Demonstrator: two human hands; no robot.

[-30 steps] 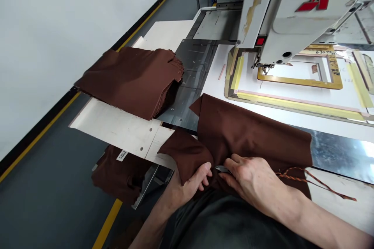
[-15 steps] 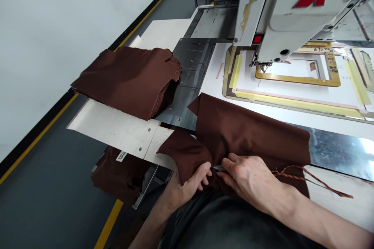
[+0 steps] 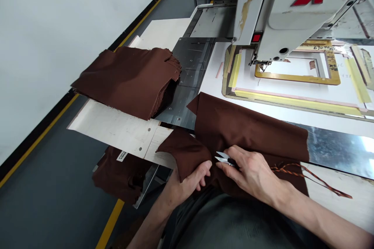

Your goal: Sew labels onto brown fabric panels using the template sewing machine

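A brown fabric piece point(image 3: 248, 128) lies over the table's front edge and hangs toward my lap. My left hand point(image 3: 189, 183) pinches a folded part of it between thumb and fingers. Just to the right, my right hand point(image 3: 248, 167) is closed around small thread snips point(image 3: 224, 158), whose two pointed blades stand apart and aim left at the pinched cloth. Most of the snips' body is hidden in my palm. A twisted orange and dark cord point(image 3: 317, 181) trails across the fabric beside my right wrist.
A stack of brown fabric pieces point(image 3: 125, 79) sits at the left on a metal plate point(image 3: 191, 78). Behind the cloth stands a white sewing machine point(image 3: 292, 11) above a yellow-edged frame point(image 3: 298, 79). More brown cloth point(image 3: 117, 175) with a label is low at the left.
My right hand has shifted up and back slightly, and the snips' blades now show, spread apart. My left hand keeps its pinch on the cloth.
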